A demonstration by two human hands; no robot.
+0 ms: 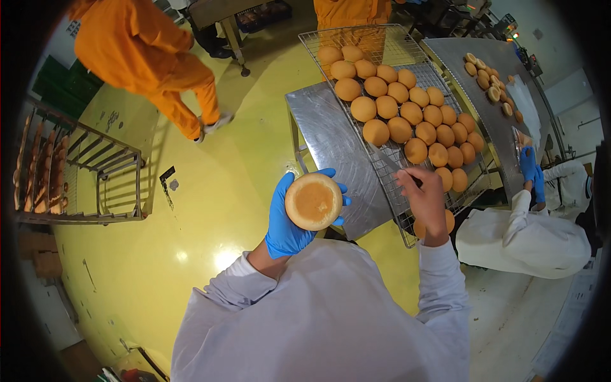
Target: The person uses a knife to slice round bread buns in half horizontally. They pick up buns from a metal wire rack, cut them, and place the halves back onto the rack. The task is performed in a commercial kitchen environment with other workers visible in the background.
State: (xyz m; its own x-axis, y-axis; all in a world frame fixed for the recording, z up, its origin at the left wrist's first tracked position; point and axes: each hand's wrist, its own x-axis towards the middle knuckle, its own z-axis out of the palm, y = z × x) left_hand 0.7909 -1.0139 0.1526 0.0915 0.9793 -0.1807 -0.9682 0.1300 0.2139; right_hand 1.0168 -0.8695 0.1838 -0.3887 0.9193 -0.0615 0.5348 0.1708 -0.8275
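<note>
A round, golden bun or small cake (315, 201) rests in my left hand (285, 234), which wears a blue glove. Its flat side faces up, with a darker browned centre inside a pale ring. My bare right hand (425, 196) grips a knife (384, 157) by its dark handle, mostly hidden in the fingers. The blade points up and left, over the wire cooling rack (405, 45). Rows of round golden buns (411, 113) sit on that rack, several close to the right hand. Part of the rack is hidden behind the right forearm.
A steel table (329, 138) lies under the rack. To the right, another steel table (448, 62) carries more buns (491, 81). A co-worker in white (525, 238) works there with blue gloves. A person in orange (138, 52) stands left, near a wheeled rack (114, 176) of baked goods.
</note>
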